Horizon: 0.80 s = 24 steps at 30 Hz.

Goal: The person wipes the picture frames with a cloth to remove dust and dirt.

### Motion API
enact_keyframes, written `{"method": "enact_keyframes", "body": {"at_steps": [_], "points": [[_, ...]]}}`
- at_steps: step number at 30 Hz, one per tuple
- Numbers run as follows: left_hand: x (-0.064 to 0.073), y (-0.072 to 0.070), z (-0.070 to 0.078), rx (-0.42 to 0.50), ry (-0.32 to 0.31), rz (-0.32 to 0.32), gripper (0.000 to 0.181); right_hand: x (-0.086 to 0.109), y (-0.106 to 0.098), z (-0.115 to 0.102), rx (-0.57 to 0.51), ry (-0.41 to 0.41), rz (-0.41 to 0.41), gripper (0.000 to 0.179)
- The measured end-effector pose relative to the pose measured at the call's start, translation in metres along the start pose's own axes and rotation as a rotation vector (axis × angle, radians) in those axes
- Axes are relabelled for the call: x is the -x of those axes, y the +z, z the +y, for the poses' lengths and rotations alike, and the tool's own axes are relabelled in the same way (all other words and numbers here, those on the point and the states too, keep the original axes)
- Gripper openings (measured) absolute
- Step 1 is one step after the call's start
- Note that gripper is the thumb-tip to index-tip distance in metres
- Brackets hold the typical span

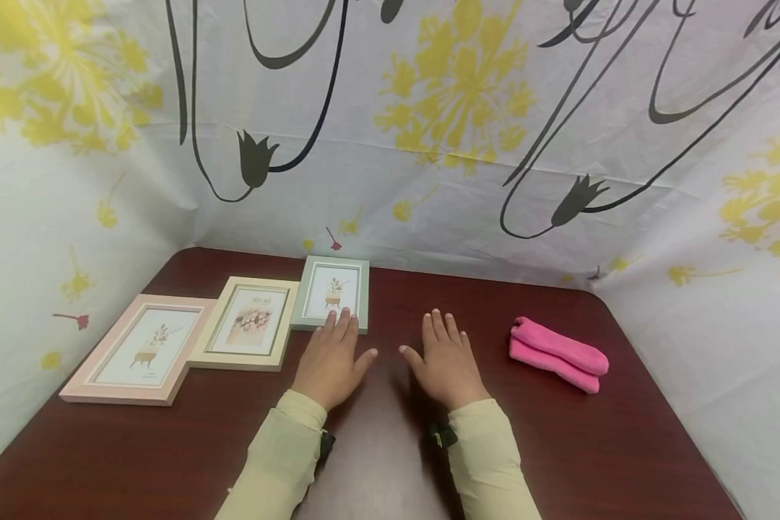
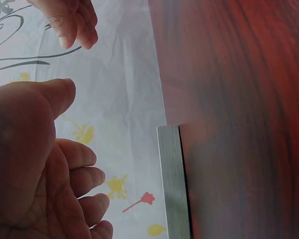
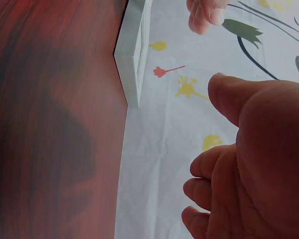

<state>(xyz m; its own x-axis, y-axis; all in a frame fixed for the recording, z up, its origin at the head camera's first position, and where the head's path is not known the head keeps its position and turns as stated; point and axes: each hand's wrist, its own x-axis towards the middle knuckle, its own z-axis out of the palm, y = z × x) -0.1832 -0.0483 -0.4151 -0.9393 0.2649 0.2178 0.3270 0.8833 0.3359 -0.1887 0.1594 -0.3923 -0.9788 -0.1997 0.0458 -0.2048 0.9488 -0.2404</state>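
Observation:
My left hand (image 1: 329, 361) hovers palm down with fingers extended, its fingertips overlapping the lower edge of a green picture frame (image 1: 297, 312) in the head view. My right hand (image 1: 447, 363) is held level beside it, fingers straight and thumb out, with nothing in it. Left of the green frame lie a cream picture frame (image 1: 277, 352) with a floral print and a pink picture frame (image 1: 84, 380) with a potted-plant print. To the right of my right hand is a folded bright pink cloth (image 1: 555, 352). Both wrist views show the palms raised over the table, holding nothing.
The dark red-brown wooden table (image 1: 234, 440) has rounded far corners. A white curtain (image 1: 338, 94) with yellow and grey flower prints hangs along its back and both sides. The three picture frames lie in a staggered diagonal row.

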Motion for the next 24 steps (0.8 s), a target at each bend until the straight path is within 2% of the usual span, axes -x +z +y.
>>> {"method": "enact_keyframes", "body": {"at_steps": [16,20,24], "points": [[0.004,-0.004,-0.003,0.051,-0.008,0.012,0.068,-0.001,-0.002,0.005,-0.075,0.017,-0.011,0.079],[0.004,-0.006,-0.005,0.045,-0.021,0.010,0.069,-0.004,-0.003,0.020,-0.083,0.010,0.001,0.080],[0.003,-0.007,-0.009,0.039,-0.031,0.006,0.069,-0.006,-0.006,0.044,-0.070,0.015,0.052,0.078]]}}
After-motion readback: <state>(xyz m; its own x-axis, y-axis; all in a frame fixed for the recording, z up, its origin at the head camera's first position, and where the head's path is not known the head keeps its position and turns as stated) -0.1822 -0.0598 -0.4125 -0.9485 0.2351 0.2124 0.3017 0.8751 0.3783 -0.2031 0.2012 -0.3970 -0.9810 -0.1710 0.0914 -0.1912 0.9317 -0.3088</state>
